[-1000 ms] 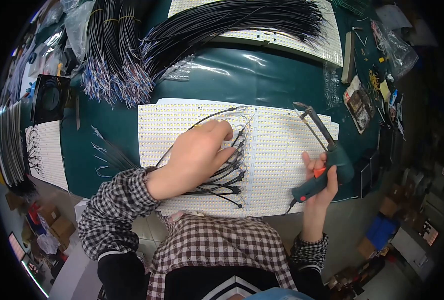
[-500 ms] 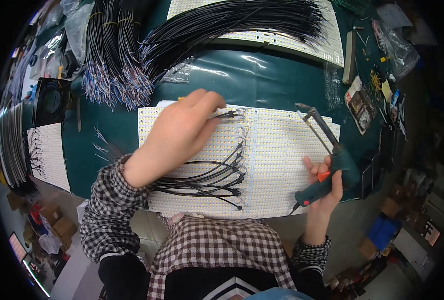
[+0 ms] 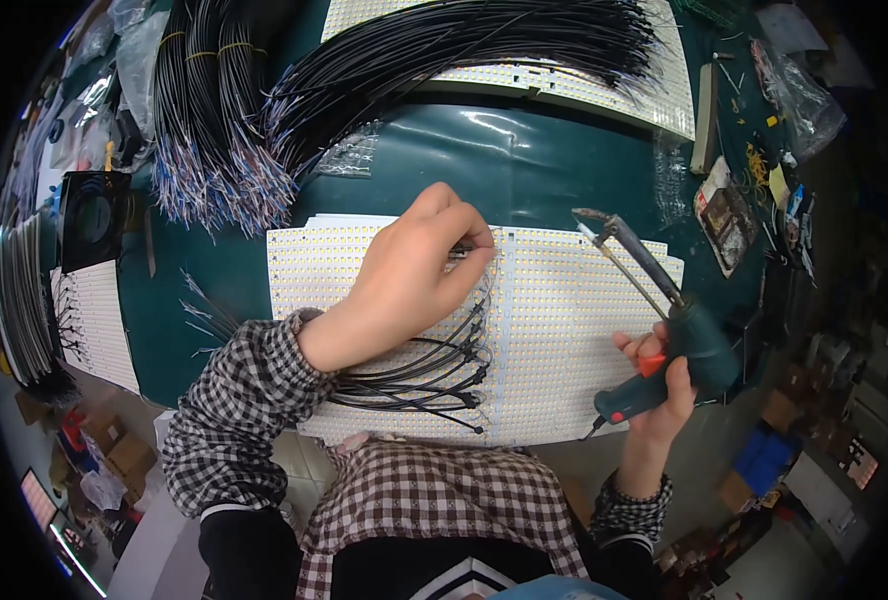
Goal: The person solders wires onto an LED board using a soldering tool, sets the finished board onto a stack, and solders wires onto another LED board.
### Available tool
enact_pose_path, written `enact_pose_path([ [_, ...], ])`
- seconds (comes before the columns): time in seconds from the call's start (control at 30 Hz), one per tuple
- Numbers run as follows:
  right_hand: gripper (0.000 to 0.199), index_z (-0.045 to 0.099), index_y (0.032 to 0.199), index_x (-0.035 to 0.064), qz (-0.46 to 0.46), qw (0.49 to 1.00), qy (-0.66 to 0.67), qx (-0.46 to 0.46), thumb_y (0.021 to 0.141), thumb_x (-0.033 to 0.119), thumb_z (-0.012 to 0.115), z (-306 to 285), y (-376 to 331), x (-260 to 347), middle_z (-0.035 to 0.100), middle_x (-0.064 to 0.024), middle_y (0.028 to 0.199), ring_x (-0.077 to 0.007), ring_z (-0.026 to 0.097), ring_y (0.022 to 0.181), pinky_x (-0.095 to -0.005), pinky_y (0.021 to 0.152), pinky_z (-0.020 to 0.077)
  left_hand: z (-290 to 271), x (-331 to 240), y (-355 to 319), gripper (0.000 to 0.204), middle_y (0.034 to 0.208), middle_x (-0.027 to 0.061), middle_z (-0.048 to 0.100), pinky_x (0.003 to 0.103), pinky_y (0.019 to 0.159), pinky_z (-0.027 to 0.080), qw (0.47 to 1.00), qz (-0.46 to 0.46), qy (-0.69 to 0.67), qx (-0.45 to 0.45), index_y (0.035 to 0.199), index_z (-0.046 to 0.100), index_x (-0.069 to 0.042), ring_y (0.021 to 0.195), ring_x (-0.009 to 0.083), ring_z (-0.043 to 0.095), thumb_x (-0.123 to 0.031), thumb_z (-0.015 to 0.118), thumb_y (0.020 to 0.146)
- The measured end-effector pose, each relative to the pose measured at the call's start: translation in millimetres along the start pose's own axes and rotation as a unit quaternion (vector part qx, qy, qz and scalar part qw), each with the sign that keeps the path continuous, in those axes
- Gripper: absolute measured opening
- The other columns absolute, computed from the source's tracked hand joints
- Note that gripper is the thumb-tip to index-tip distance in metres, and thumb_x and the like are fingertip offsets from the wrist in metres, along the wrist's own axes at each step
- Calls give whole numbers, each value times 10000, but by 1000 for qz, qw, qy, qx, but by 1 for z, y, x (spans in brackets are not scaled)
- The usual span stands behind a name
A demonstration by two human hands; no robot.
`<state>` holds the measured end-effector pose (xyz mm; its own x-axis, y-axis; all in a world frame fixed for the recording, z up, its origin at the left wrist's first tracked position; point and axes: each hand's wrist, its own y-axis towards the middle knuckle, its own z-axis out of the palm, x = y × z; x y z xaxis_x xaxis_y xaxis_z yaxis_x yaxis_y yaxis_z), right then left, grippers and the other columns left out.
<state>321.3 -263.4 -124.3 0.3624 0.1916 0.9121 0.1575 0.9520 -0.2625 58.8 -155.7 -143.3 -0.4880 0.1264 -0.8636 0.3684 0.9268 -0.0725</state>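
- Our left hand (image 3: 414, 262) pinches at the board (image 3: 584, 310); what, we cannot tell.
- Our right hand (image 3: 661, 422) curls fingers round the soldering gun (image 3: 702, 345), aiming its tip (image 3: 592, 215) away.

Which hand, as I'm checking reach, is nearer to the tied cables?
Left. The left hand is over the panel, below and right of the tied cables in the picture; the right hand is farther off, at lower right, holding the soldering gun.
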Motion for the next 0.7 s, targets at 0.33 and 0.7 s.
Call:
enact_pose_path([
  [0.33, 401, 465, 1121, -92, 7, 1000, 17, -3, 854, 204, 518, 3, -5, -5, 591, -125, 873, -283, 576, 852, -522, 845, 437, 10, 5, 5, 103, 782, 89, 500, 355, 542, 433, 999, -4, 27, -33, 751, 552, -49, 621, 270, 543, -117, 617, 710],
  [0.7, 403, 466, 1127, -108, 24, 998, -41, -44, 818, 136, 551, 12, -16, -2, 597, -140, 890, -303, 605, 844, -414, 726, 537, 12, 7, 11, 84, 750, 96, 514, 370, 547, 436, 998, -27, 49, -24, 697, 567, -53, 610, 279, 543, -122, 612, 688],
])
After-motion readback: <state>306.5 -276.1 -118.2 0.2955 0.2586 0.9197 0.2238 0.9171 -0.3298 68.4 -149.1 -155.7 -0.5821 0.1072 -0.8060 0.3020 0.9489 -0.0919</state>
